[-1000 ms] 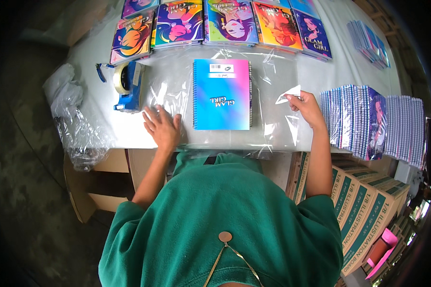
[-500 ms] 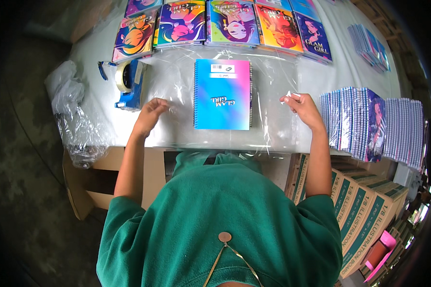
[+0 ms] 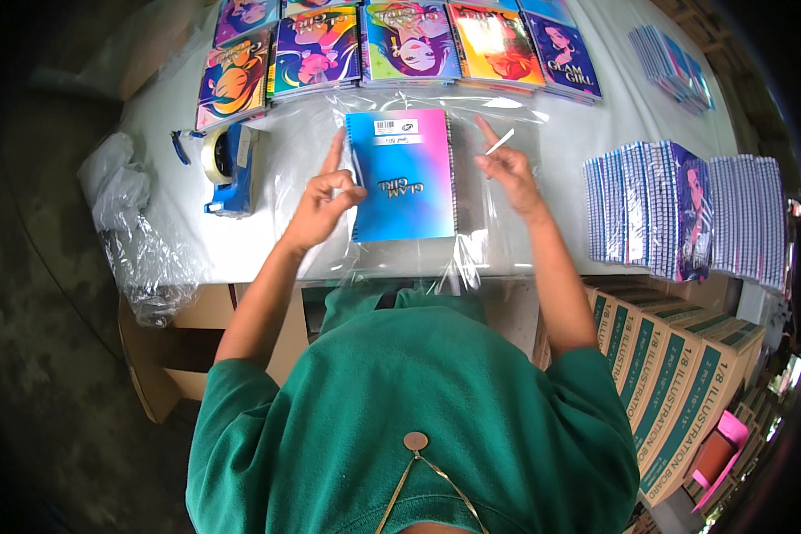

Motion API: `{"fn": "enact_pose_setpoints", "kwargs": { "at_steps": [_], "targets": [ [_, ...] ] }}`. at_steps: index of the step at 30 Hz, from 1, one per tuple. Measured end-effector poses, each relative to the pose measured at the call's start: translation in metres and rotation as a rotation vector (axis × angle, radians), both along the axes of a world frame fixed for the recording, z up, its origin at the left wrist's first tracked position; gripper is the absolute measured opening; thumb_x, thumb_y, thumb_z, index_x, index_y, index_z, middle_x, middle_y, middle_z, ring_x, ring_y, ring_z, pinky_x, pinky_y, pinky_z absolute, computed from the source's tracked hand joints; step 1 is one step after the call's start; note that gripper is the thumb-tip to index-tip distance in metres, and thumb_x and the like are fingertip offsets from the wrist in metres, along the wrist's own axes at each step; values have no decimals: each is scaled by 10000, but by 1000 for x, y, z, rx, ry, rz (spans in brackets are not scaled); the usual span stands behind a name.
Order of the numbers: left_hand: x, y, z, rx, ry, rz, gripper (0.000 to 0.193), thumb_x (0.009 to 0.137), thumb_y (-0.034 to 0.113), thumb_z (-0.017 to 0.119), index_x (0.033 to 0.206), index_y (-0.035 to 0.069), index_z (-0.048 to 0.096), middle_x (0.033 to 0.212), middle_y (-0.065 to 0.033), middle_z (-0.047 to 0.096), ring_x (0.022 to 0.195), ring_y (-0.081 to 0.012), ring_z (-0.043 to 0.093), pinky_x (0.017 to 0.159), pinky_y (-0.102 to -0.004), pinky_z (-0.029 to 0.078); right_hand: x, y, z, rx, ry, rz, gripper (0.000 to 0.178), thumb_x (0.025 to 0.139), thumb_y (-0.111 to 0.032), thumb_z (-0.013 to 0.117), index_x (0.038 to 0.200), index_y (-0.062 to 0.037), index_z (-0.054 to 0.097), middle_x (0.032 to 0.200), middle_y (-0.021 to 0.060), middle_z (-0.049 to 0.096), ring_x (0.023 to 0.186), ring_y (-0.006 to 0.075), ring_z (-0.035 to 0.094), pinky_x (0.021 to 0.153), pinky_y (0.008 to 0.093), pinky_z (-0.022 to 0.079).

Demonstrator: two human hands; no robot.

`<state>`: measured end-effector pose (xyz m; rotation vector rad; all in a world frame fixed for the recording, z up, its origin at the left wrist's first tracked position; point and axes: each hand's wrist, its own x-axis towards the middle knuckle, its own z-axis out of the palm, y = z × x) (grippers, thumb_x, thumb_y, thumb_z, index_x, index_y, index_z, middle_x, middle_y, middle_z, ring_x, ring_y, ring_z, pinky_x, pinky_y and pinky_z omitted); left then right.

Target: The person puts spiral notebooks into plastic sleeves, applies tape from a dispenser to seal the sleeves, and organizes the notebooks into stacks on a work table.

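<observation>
A stack of spiral notebooks [image 3: 402, 209], blue and pink on its top cover, lies on a clear plastic sheet [image 3: 498, 233]. At its left edge is my left hand [image 3: 323, 203], index finger stretched along the side and the other fingers partly bent. The thumb reaches to the cover's edge, and I see nothing held there. My right hand [image 3: 511, 174] hovers right of the stack with its index finger pointing forward. Between its other fingers and thumb sits a small white strip [image 3: 500, 141].
A blue tape dispenser [image 3: 233, 173] stands at the left, beside crumpled plastic [image 3: 133, 209]. Rows of colourful notebooks [image 3: 409, 46] line the far side. Wrapped notebook stacks [image 3: 636, 209] fill the right edge. Cardboard boxes [image 3: 685, 392] stand below on the right.
Both hands have come inward and forward to the notebook stack, and their index fingers are now stretched out. The plastic sheet has shifted around the stack. The white strip stays in my right hand.
</observation>
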<state>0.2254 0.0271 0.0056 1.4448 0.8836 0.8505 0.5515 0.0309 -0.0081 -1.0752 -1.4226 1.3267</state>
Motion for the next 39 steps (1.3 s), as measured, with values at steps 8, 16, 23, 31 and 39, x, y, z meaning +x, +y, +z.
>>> {"fn": "enact_pose_setpoints", "kwargs": {
  "at_steps": [8, 16, 23, 31, 39],
  "targets": [
    [51, -13, 6, -40, -104, 184, 242, 826, 114, 567, 609, 88, 462, 1476, -231, 137, 1389, -156, 40, 956, -258, 271, -87, -12, -14, 52, 515, -204, 117, 843, -119, 543, 751, -48, 531, 1487, 159, 172, 1384, 218, 120, 1090, 344, 101],
    [88, -25, -19, 345, 740, 69, 442, 782, 183, 527, 1208, 74, 482, 1470, -274, 47, 1385, -369, 0, 1105, -444, -3, -105, -25, -18, 17, 49, -153, 200, 849, -187, 557, 745, -42, 468, 1439, 246, 228, 1381, 377, 74, 1094, 464, 9],
    [31, 28, -2, -151, 307, 12, 711, 759, 93, 535, 1398, 20, 234, 1416, -230, 255, 1331, -265, 239, 1051, -362, 224, -124, -20, -17, 339, -839, -188, 220, 838, -248, 555, 782, -36, 538, 1421, 240, 275, 1354, 395, 159, 1100, 499, 73],
    [59, 201, -18, 458, 929, -110, 428, 709, 463, 718, 935, 103, 666, 752, -71, 659, 634, -239, 613, 586, -346, 462, -122, -21, -14, 350, -842, -187, 214, 825, -241, 566, 873, -35, 603, 1407, 238, 305, 1345, 379, 205, 1100, 480, 101],
    [82, 219, -4, 299, 638, 22, 414, 754, 451, 659, 967, 95, 673, 757, -82, 671, 668, -226, 636, 647, -322, 492, -123, -22, -13, 348, -881, -196, 223, 821, -250, 569, 884, -43, 622, 1395, 224, 337, 1337, 380, 226, 1096, 487, 104]
  ]
}}
